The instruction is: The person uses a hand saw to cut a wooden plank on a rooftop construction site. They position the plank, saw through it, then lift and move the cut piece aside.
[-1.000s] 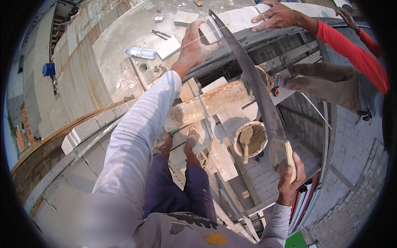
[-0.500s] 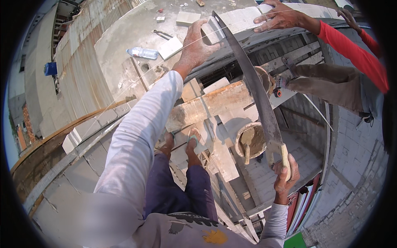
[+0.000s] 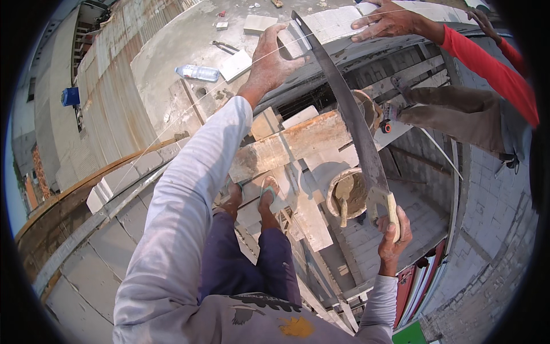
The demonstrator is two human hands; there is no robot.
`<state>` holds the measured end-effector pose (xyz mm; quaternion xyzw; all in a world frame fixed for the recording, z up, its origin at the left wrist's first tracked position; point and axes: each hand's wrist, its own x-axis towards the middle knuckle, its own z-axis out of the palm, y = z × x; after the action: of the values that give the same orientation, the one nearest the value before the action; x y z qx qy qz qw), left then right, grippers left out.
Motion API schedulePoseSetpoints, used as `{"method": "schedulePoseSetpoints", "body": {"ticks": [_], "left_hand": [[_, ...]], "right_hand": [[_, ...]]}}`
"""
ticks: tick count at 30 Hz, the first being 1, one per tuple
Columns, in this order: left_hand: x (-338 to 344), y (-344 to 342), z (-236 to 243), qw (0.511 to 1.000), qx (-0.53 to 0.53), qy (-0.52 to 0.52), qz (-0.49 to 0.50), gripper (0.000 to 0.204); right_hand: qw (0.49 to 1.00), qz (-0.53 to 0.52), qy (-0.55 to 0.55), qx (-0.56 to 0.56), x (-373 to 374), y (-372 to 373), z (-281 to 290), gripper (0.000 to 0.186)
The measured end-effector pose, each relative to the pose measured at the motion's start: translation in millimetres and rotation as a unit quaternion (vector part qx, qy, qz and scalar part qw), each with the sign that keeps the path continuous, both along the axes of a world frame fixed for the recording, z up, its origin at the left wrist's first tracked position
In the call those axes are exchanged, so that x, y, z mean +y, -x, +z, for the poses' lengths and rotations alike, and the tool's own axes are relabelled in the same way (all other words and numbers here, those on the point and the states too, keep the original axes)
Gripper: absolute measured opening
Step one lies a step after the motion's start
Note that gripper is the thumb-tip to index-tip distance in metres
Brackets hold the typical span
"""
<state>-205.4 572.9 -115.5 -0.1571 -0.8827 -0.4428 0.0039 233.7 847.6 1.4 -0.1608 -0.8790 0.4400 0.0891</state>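
Observation:
My right hand (image 3: 395, 232) is wrapped round the pale handle of a handsaw (image 3: 352, 114). Its long dark blade slants up and away to the left, the tip reaching beyond the wall's top edge. Toothed edge and white block (image 3: 294, 43) meet near the far end of the blade. My left hand (image 3: 272, 64) grips the left end of that block, thumb and fingers on opposite sides, close to the blade. To the right, another person's hand (image 3: 387, 22), in a red sleeve, rests on the white block wall (image 3: 332, 26).
A thin string (image 3: 197, 103) runs along the wall line. Beyond lie a plastic bottle (image 3: 197, 73), pliers (image 3: 224, 48) and loose blocks (image 3: 260, 24). Below me, a mortar bucket (image 3: 330, 198) with a trowel (image 3: 344, 212) stands near planks (image 3: 292, 143) beside my feet; gaps open between the boards.
The saw and my right hand have shifted slightly away from me, up and to the left along the blade's line. My left hand stays on the block; the other person's hand has barely moved.

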Motion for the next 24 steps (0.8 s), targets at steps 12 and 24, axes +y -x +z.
{"method": "schedulePoseSetpoints", "body": {"ticks": [12,24], "left_hand": [[1.8,-1.2,-2.0,1.0,0.024,0.004,-0.006,0.088],[4.4,-1.2,-3.7,1.0,0.027,-0.001,-0.005,0.091]], "right_hand": [[0.998,0.005,0.059,-0.008,-59.3,168.9,9.5,0.048],[0.999,-0.024,0.028,-0.018,-31.0,95.9,9.5,0.049]]}}
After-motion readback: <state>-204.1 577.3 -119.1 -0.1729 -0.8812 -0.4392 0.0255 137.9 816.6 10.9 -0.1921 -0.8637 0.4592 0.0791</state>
